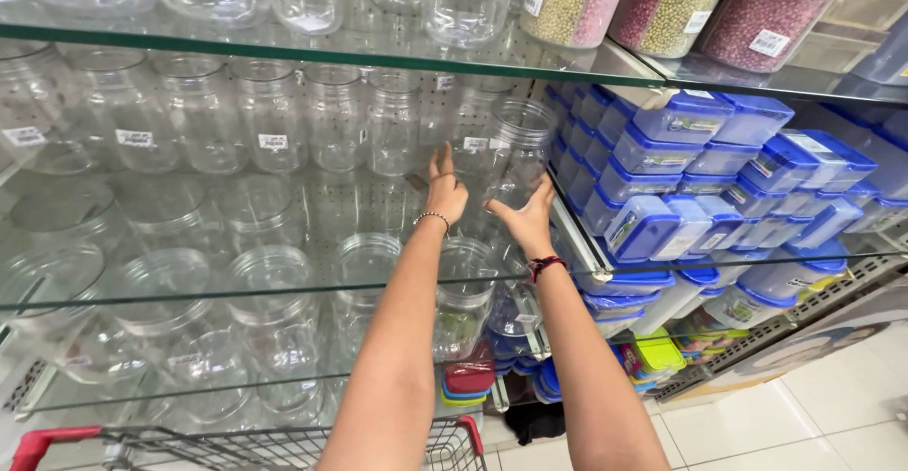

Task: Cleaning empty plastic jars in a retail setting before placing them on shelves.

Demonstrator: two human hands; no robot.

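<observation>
Head view is showing a clear jar [515, 154] sitting on a glass shelf [284, 293], at the right end of a row of similar jars [236, 116] and close to the shelf's right edge. The jar is lying between the two hands and slightly beyond them: its lower body is showing in the gap between the left fingers and the right thumb, while its open mouth is rising above both sets of fingertips.

Both arms are stretching forward and upward from the bottom of the view, nearly straight, converging toward the jar. The left hand [445, 192] is standing upright with its back to the camera and a bead bracelet [431, 217] circling the wrist. The right hand [526, 214] is tilting inward, palm toward the jar, a dark red band [546, 264] wrapping its wrist.

The left fingers [443, 161] are extending straight and close together, pointing up beside the jar's left side. The right fingers [541, 187] are spreading wide, thumb reaching left. Neither hand is closing around anything; because the plastic is transparent, the hands may be just brushing the jar's sides, but contact is not clear.

Blue-lidded boxes [681, 164] are stacking up just past the shelf's right edge. A cart [142, 444] with a red handle is showing at the bottom edge, below the arms.
</observation>
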